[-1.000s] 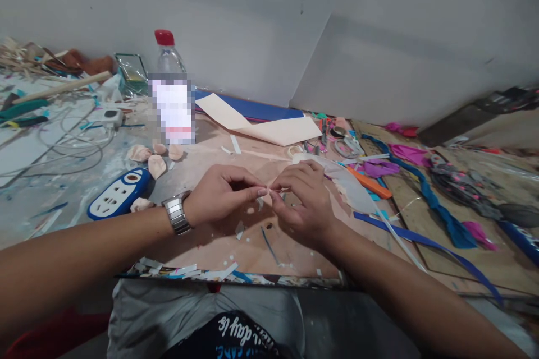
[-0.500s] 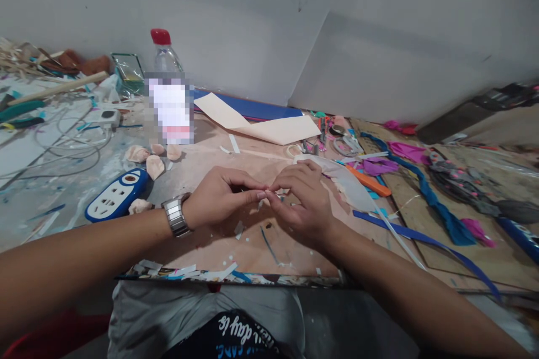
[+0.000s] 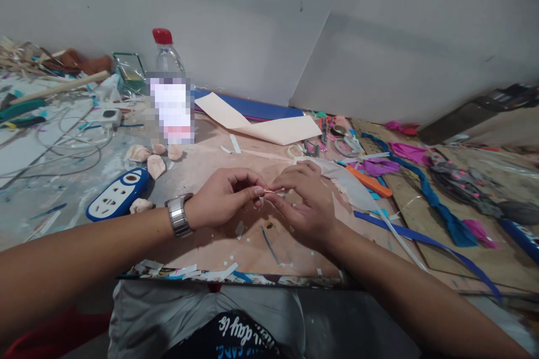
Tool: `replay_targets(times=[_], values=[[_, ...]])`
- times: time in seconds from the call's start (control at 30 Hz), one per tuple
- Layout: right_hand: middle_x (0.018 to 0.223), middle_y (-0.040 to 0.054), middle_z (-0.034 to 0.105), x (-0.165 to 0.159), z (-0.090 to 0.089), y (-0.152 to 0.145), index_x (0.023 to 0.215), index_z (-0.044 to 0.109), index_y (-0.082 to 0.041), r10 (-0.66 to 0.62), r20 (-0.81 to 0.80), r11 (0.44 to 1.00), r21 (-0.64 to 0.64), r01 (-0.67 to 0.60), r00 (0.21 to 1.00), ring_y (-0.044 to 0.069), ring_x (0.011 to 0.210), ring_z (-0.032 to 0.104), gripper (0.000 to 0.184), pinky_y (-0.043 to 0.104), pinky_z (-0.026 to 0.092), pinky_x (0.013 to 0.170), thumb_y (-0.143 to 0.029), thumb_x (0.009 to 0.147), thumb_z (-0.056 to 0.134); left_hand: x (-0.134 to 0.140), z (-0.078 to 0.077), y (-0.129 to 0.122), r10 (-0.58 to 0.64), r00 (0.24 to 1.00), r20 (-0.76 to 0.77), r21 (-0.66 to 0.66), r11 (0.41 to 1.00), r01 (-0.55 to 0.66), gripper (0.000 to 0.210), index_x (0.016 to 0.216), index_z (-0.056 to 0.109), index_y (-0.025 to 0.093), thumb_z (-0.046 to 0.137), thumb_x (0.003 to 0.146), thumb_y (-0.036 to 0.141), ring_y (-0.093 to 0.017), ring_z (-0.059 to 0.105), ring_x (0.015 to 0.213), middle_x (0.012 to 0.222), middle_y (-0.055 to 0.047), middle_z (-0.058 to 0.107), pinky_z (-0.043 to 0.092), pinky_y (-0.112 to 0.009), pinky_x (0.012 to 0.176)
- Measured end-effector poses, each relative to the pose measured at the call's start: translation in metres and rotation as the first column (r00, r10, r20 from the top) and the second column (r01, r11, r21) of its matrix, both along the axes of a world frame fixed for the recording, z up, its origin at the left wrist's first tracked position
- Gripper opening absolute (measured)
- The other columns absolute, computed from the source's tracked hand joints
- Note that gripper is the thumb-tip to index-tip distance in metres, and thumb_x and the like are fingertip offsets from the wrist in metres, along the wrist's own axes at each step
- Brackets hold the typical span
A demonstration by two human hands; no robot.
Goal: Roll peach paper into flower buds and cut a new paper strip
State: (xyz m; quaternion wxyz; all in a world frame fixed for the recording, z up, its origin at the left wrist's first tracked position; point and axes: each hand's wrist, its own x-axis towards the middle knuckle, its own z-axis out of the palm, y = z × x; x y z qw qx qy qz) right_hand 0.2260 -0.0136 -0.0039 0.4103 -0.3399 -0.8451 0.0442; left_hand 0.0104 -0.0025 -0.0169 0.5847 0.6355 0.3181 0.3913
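Observation:
My left hand [image 3: 229,197], with a metal watch [image 3: 179,215] on its wrist, pinches thumb against forefinger over the middle of the table. Facing it, my right hand [image 3: 305,202] pinches in the same way, the fingertips of both hands nearly touching. A thin, pale piece [image 3: 269,193] shows between them, mostly covered by the fingers; its kind is unclear. Left of my left hand lie several pale pink, petal-like pieces [image 3: 156,166]. A white, sheet-like piece [image 3: 351,182] lies just beyond my right hand.
A blue and white power strip [image 3: 113,196] lies at the left. Behind it stands a red-capped bottle [image 3: 169,59]. A folded cream strip [image 3: 290,130] lies near the wall. At the right are an orange cutter [image 3: 369,181], a blue ribbon [image 3: 429,244] and coloured scraps.
The fingertips have shifted slightly and the left thumb has moved a little up and left, leaving more of the thin pale piece visible. Both hands stay in place, still pinching.

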Motion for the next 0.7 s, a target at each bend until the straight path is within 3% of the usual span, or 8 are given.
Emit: replay_targets(times=[0.5, 0.7], values=[[0.082, 0.0007, 0.074, -0.002, -0.0017, -0.0015, 0.087, 0.067, -0.024, 0.025, -0.108, 0.997, -0.069, -0.033, 0.994, 0.021, 0.084, 0.065, 0.013, 0.043, 0.045, 0.087, -0.026, 0.091, 0.079, -0.0012, 0.0033, 0.0008, 0.029, 0.999, -0.04, 0.125, 0.992, -0.024, 0.014, 0.093, 0.077, 0.015, 0.069, 0.093, 0.026, -0.013, 0.067, 0.076, 0.084, -0.005, 0.076, 0.054, -0.024, 0.072], [0.081, 0.0006, 0.073, -0.0006, -0.0033, 0.0, 0.086, 0.066, -0.023, 0.01, -0.08, 0.999, -0.048, -0.014, 0.997, 0.022, 0.084, 0.066, 0.015, 0.045, 0.043, 0.088, -0.029, 0.092, 0.079, -0.0017, 0.003, 0.0013, -0.004, 0.998, -0.066, 0.023, 1.0, 0.006, 0.02, 0.096, 0.078, 0.014, 0.07, 0.094, 0.032, -0.012, 0.063, 0.07, 0.084, -0.006, 0.074, 0.052, -0.023, 0.066]])
